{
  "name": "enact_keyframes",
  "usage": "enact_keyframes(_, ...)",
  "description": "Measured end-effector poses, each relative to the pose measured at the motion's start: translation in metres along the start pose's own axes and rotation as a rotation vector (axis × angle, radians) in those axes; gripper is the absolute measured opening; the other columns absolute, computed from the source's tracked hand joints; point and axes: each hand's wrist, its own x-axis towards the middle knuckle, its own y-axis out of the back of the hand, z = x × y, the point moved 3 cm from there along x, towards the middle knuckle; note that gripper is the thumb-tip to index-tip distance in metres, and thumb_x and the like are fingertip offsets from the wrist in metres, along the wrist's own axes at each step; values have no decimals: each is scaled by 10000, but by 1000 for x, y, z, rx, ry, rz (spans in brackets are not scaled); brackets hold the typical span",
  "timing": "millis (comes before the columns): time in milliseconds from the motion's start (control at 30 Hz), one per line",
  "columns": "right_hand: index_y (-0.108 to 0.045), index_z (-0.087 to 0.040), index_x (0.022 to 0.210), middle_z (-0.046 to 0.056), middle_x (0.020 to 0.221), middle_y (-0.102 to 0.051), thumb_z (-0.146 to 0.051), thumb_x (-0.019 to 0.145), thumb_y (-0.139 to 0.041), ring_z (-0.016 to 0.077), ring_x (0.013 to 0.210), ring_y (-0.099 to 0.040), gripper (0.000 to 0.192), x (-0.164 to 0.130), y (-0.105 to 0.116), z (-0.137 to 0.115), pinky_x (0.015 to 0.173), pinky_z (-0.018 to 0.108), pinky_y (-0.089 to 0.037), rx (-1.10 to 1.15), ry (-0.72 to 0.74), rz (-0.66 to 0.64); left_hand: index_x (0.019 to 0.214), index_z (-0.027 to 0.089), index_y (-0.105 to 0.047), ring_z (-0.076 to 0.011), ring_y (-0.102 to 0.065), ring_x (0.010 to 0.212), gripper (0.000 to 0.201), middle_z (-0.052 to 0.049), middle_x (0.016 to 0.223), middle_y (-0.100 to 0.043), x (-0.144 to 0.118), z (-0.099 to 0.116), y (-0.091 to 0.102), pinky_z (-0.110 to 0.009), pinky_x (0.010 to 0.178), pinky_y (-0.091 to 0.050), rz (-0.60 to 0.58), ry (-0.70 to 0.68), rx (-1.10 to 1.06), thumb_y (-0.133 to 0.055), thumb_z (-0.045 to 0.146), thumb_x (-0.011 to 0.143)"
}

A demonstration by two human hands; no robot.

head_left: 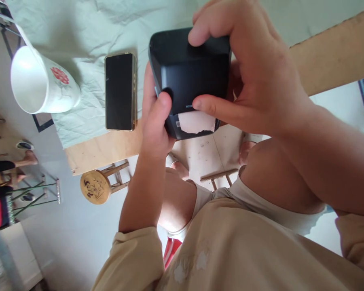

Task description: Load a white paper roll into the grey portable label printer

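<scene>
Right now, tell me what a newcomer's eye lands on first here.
First the black box-shaped device at centre, gripped by the left hand at its near corner and the right hand over its top, with white paper at its lower edge. Next, the dark phone lies flat beside it on the pale cloth, and a white cup with a red flower stands farther left.

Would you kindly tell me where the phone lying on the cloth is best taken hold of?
Grip the phone across its two long edges near the middle, coming from above. It lies flat, screen up, on the cloth, with bare cloth along both long sides leaving room for fingers.
</scene>
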Motion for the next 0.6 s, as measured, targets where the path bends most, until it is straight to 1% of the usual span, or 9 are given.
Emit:
enact_keyframes(100,-457,-124,1265,80,1335,-488,-469,931,-404,129,1330,-438,483,-1,2,2,1161,299,-354,-10,27,-1,1203,308,-559,-226,-373,1430,432,14,1390,-544,1,7,-6,-336,1135,-381,-11,39,-15,-491,561,860)
enact_keyframes(167,-438,-103,1287,105,1346,-467,-465,932,-403,129,1349,-422,508,-1,3,2,1174,298,-336,-21,21,-23,1226,310,-529,-223,-293,1479,424,23,1439,-508,3,9,-8,-362,1159,-369,6,95,-49,-444,552,889)
enact_keyframes(233,-422,-109,1309,111,1360,-456,-443,916,-436,124,1380,-393,516,0,2,2,1186,305,-328,-38,-12,-54,1262,292,-496,-231,-298,1477,425,8,1451,-502,5,9,-7,-389,1187,-346,49,138,-66,-430,516,907)
enact_keyframes(300,-425,-129,1317,95,1358,-468,-401,883,-485,120,1378,-394,516,1,1,3,1183,305,-340,-50,-39,-67,1255,275,-501,-247,-363,1436,440,-11,1407,-544,6,7,-6,-406,1203,-330,87,156,-58,-443,526,898)
enact_keyframes(367,-443,-129,1315,91,1352,-481,-344,851,-511,133,1363,-407,516,1,1,3,1175,306,-357,-56,-41,-55,1177,262,-549,-254,-417,1393,424,-23,1320,-606,7,5,-6,-403,1210,-323,111,157,-32,-462,550,879)
enact_keyframes(400,-446,-131,1321,92,1358,-479,-328,843,-515,141,1360,-410,522,1,1,3,1171,311,-363,-61,-43,-56,1118,259,-574,-247,-421,1389,409,-22,1275,-632,7,4,-5,-391,1212,-322,121,164,-13,-458,568,876)
enact_keyframes(467,-441,-149,1339,91,1385,-463,-336,853,-504,157,1373,-405,525,1,1,3,1171,327,-367,-79,-49,-65,1013,256,-600,-230,-405,1398,443,-17,1201,-666,7,2,-4,-368,1206,-335,150,175,18,-413,632,871)
enact_keyframes(533,-428,-173,1356,78,1397,-463,-379,878,-476,173,1383,-401,523,1,1,3,1156,343,-386,-108,-56,-72,969,245,-611,-231,-386,1409,513,-13,1204,-666,7,1,-4,-365,1197,-351,138,201,1,-373,685,858)
enact_keyframes(600,-399,-148,1385,85,1407,-461,-442,882,-465,194,1358,-424,586,1,0,3,1066,320,-469,-115,-49,-74,955,232,-622,-255,-391,1403,559,-20,1232,-653,7,1,-4,-376,1180,-372,100,222,-49,-382,722,832)
